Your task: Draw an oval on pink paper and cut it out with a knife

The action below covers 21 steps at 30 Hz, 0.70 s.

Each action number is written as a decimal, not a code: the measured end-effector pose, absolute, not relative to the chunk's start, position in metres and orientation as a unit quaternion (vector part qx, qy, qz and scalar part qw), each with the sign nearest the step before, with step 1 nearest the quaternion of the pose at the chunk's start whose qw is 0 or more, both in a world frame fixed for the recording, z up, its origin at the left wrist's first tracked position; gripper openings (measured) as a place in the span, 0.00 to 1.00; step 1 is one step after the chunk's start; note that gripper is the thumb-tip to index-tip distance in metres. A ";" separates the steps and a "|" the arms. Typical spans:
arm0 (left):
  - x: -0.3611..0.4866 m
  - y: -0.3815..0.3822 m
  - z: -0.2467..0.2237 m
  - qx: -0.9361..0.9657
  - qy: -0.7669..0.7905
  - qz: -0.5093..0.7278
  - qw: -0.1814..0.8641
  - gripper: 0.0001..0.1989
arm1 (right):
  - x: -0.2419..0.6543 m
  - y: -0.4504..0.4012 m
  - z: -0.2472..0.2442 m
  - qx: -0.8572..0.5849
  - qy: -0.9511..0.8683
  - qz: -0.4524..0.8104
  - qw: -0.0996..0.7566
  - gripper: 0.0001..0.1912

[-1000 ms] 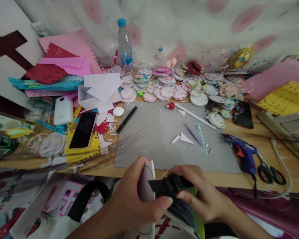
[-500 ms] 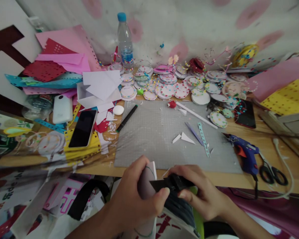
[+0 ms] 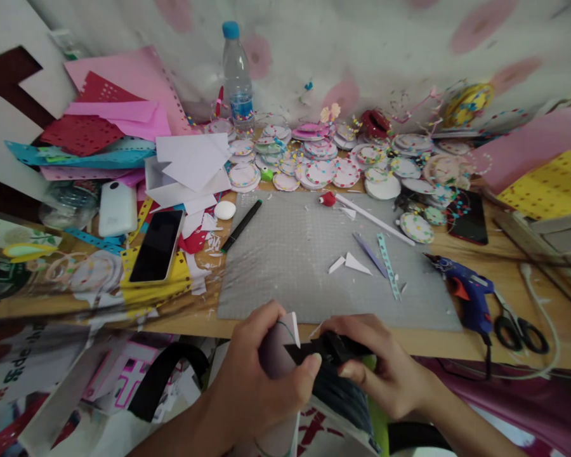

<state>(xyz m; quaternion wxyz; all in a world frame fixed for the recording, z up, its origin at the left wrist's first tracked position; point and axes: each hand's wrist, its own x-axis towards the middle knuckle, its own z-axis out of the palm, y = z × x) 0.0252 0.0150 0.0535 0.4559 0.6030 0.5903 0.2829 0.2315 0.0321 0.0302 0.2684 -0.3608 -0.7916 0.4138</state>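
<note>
A white foam piece is being gripped by the curled left hand; a black utility knife is being pinched by the right hand.

A cutting mat before you, with things on every side.
Nearest you, the paper piece is left of the cutter. Paper scraps lie on the mat, and the marker crosses its left edge. Farther left, your phone rests on a paper sheet. Behind the mat sit stacked discs, the bottle behind left. To your right, the glue gun has scissors beside it.
</note>
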 end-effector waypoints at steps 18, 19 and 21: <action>0.030 0.021 0.062 0.563 0.604 0.283 0.488 0.13 | 0.230 0.034 0.031 -0.357 -0.794 0.410 0.273 0.25; 0.030 0.021 0.062 0.562 0.605 0.285 0.487 0.13 | 0.229 0.034 0.031 -0.358 -0.794 0.409 0.271 0.25; 0.031 0.020 0.062 0.558 0.606 0.289 0.487 0.13 | 0.229 0.034 0.031 -0.360 -0.793 0.410 0.270 0.25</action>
